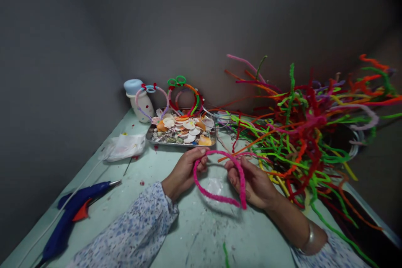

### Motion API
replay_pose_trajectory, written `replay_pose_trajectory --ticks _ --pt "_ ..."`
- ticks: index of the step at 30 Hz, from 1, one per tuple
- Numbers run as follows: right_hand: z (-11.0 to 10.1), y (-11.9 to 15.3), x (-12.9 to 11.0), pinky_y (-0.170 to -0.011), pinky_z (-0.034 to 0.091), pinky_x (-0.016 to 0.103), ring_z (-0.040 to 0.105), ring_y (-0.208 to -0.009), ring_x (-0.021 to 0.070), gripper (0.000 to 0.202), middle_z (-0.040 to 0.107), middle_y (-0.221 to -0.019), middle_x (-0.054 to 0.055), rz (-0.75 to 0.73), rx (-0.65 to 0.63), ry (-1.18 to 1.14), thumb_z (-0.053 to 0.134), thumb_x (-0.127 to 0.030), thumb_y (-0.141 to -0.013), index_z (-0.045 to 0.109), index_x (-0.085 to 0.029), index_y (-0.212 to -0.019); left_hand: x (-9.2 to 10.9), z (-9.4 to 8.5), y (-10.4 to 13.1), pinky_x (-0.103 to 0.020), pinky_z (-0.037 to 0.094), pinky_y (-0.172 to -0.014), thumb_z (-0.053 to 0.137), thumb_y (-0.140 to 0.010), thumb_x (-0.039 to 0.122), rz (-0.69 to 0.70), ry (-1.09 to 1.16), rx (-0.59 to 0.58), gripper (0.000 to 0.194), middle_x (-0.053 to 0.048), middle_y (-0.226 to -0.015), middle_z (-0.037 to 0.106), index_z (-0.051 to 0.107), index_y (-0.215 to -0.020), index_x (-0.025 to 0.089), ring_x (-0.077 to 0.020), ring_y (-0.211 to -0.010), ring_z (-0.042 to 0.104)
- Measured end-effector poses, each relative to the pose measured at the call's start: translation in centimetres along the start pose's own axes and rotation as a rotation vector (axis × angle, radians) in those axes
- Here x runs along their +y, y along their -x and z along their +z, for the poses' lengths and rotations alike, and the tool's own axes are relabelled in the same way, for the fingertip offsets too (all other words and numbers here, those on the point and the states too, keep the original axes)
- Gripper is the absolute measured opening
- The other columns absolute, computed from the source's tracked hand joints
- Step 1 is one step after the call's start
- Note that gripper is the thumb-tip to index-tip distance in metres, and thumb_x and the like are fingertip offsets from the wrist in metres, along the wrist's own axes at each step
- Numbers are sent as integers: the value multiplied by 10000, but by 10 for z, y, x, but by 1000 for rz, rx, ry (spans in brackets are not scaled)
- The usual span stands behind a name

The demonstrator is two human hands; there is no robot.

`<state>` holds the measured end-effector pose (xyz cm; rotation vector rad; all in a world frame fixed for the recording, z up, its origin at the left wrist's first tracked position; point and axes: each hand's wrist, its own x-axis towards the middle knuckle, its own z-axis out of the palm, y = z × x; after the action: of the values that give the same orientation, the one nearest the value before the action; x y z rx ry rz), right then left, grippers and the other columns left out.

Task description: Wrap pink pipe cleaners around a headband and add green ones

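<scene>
A headband (216, 197) wrapped in fuzzy bright pink pipe cleaner is held up above the table, its two ends pointing toward me at the lower right. My left hand (188, 169) grips its far left part between thumb and fingers. On the other side, my right hand (251, 182) has its fingers curled at the band's upper right. A thin pink strand (256, 157) sticks out to the right there; whether it joins the band I cannot tell. Just beyond my hands, a metal tray (182, 145) holds shells and small stones.
Decorated headbands (153, 88) lean behind the tray beside a white bottle (141, 106) with a blue lid. A blue glue gun (75, 213) and its pale cord lie at left, near a plastic bag (124, 147). Many coloured pipe cleaners (309, 134) heap up at right.
</scene>
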<state>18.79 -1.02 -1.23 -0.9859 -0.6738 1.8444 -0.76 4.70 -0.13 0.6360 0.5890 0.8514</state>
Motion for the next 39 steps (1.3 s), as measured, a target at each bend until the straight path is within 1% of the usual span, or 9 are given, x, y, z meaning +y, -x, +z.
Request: replay_pose_trajectory --ticks 2,9,14,17,20,24,29,33,39 --pt "0 -3 1 -375 362 205 503 -412 106 464 608 -592 17 -26 22 3 537 -606 -788 680 -176 -886 -2 1 1 -153 324 -455 649 -785 221 -32 7 -25 199 51 -570 483 612 -954 123 -18 -413 372" --pt "2 -8 6 -342 345 152 475 -348 59 271 594 -523 -9 -29 -15 -41 585 -397 -832 678 -145 -802 -10 3 2 -145 296 -441 623 -821 218 -86 -28 -64 171 49 -571 469 609 -947 103 -10 -410 349" --pt "0 -8 6 -331 357 139 494 -340 59 213 606 -511 -2 -33 -46 -72 595 -321 -825 679 -129 -785 -9 4 2 -146 309 -440 612 -832 199 -92 6 -81 171 38 -587 494 609 -967 94 -12 -408 365" --pt "-2 -8 5 -353 396 138 531 -369 67 205 629 -535 9 -49 -46 -110 607 -315 -821 688 -129 -796 -7 3 1 -168 376 -478 580 -858 282 -119 61 -54 239 -21 -668 575 616 -983 82 -49 -471 475" --pt "-3 -9 3 -369 427 142 548 -387 70 183 644 -558 7 -81 -16 -157 633 -311 -806 694 -140 -782 -6 2 0 -213 439 -542 531 -877 354 -163 141 -42 295 -73 -716 615 626 -908 77 -99 -542 546" --pt "-2 -9 1 -371 445 138 542 -383 64 200 633 -551 -7 -98 28 -167 674 -314 -777 710 -127 -838 -6 0 -1 -205 433 -535 508 -888 284 -179 186 -12 247 -79 -687 614 625 -854 70 -98 -536 540" --pt "-1 -9 2 -382 450 132 540 -391 60 211 620 -547 -13 -109 40 -144 685 -334 -772 710 -132 -831 -10 -3 -4 -189 422 -526 525 -854 193 -170 176 31 166 -64 -634 595 599 -758 80 -90 -520 532" --pt "-2 -9 3 -379 443 141 553 -399 70 220 632 -565 -1 -120 24 -115 682 -354 -773 708 -142 -825 -11 -4 -5 -182 388 -495 534 -814 148 -138 168 34 108 -37 -585 568 574 -724 104 -82 -483 512" --pt "-2 -9 4 -379 445 146 558 -409 74 225 632 -573 -1 -127 24 -117 680 -362 -777 706 -148 -844 -7 -1 -2 -190 337 -457 519 -807 142 -127 160 5 125 -11 -533 534 547 -688 117 -64 -414 443"
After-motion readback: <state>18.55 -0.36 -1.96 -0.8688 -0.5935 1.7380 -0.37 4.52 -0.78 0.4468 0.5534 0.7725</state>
